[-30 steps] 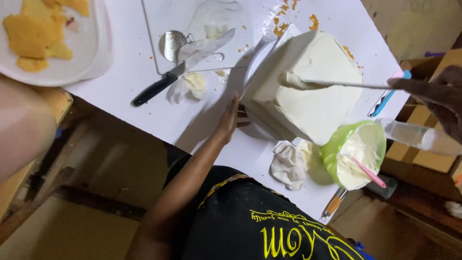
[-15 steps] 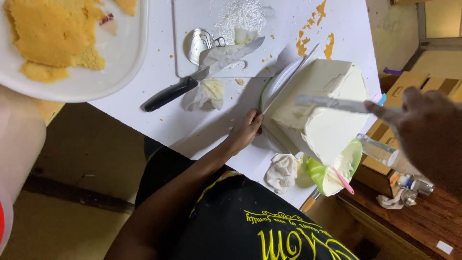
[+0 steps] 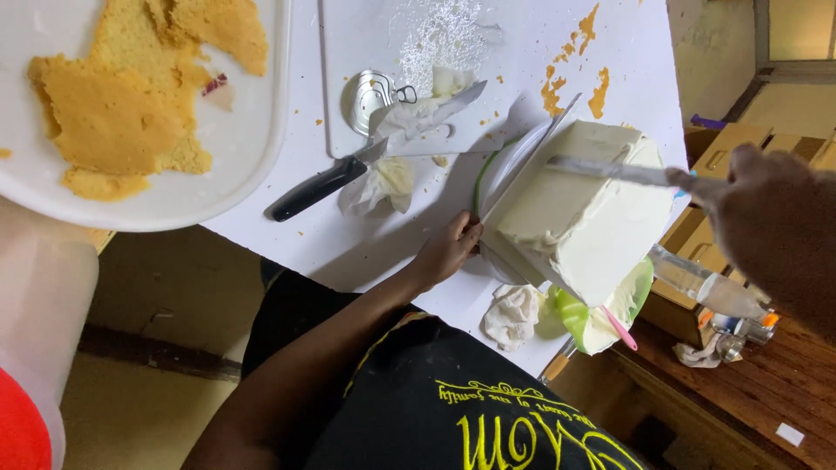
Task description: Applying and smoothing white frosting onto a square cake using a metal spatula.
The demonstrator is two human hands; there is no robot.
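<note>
Holding the base of the cake (image 3: 579, 222) at its near-left edge, the left hand (image 3: 448, 251) is resting on the white table (image 3: 383, 239); its fingers are curled against the board (image 3: 514, 170) under the cake, but how firmly they are pinching it I cannot tell. The right hand (image 3: 766, 226) is lying to the right of the cake, closed around the handle of a spatula (image 3: 610, 171). The blade is reaching leftward from this hand and is lying flat across the cake's top, so its long axis is running right to left over the cake. The right hand is therefore the one working on the icing, and the left one is only steadying.

The cake is a square block, covered in pale cream icing, smooth on the sides.

Just in front of the cake a green bowl (image 3: 601, 318) with icing is sitting, and a crumpled tissue (image 3: 514, 315) is lying beside it. Left of the cake a black-handled knife (image 3: 366, 170) is lying. Farther left, a white plate (image 3: 139, 113) is holding yellow sponge scraps.
</note>
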